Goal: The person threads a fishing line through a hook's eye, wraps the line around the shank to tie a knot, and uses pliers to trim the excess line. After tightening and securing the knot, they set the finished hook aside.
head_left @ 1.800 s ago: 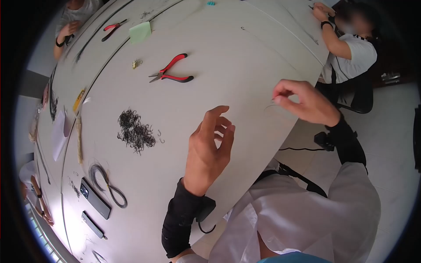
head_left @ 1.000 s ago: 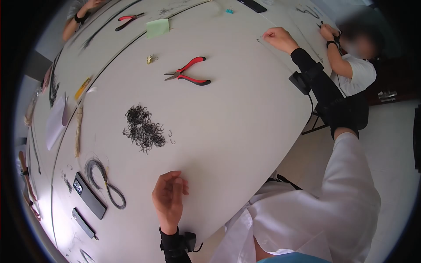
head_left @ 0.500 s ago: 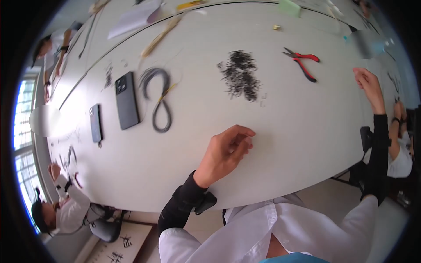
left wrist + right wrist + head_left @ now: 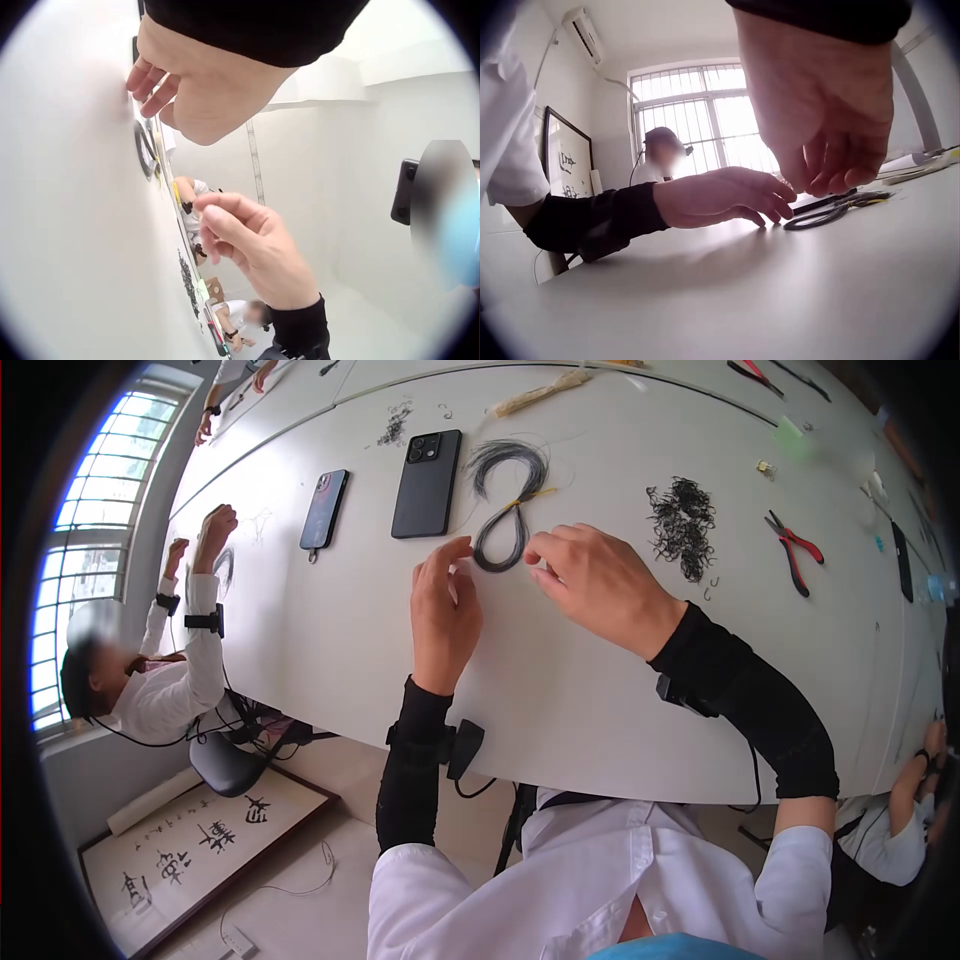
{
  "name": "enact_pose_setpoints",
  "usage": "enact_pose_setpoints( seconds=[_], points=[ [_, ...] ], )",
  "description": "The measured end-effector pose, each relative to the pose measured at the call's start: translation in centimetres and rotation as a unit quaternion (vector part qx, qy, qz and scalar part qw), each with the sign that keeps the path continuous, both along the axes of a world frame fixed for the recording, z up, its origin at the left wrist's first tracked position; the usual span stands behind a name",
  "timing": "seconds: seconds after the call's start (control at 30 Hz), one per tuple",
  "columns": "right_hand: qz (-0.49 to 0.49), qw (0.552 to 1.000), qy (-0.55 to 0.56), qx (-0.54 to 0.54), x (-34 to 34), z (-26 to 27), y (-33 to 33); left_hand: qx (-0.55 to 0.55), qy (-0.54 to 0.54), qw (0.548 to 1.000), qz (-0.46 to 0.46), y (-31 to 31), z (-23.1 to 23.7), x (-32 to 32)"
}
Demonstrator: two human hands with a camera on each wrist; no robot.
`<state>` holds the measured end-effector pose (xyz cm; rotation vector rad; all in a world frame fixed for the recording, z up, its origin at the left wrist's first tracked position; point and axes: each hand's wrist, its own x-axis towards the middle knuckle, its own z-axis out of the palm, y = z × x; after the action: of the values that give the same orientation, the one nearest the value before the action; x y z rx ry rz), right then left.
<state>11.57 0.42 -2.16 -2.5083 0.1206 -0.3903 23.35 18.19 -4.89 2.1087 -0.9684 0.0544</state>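
Note:
In the head view a bundle of dark line (image 4: 501,563), looped and tied with a yellow tie, lies on the table. My left hand (image 4: 445,615) is just left of its lower loop, fingers loosely bent. My right hand (image 4: 605,585) hovers right of the loop, its fingers bent and pointing at it. Nothing shows in either hand. The right wrist view has the bundle (image 4: 817,220) lying beyond the fingertips of both hands. A pile of black fish hooks (image 4: 683,525) lies farther right, with loose hooks beside it.
Behind the left hand are a large dark phone (image 4: 425,490) and a smaller phone (image 4: 325,510). Red-handled pliers (image 4: 795,550) lie open at the right, near a small brass-coloured piece (image 4: 765,469). Another person (image 4: 150,670) sits at the table's left end.
The head view has swung left. My right hand has come from the table's right side to beside the line bundle; the thin line seen at its fingers is gone. My left hand has moved toward the bundle.

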Motion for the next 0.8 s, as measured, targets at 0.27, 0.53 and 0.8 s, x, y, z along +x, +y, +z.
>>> enact_pose_setpoints(
  seconds=[0.27,0.53,0.8],
  points=[
    [0.0,0.999,-0.02,-0.031,3.2,-3.9,2.1,-0.044,0.143,0.988,-0.035,0.7,0.2,-0.1],
    [-0.025,0.996,-0.018,0.079,2.9,-3.4,1.9,-0.03,0.107,0.992,-0.058,-0.3,0.4,1.1],
    [-0.055,0.986,-0.003,0.159,2.9,-3.4,1.8,-0.041,0.081,0.994,-0.055,-1.1,0.1,1.5]
  ],
)
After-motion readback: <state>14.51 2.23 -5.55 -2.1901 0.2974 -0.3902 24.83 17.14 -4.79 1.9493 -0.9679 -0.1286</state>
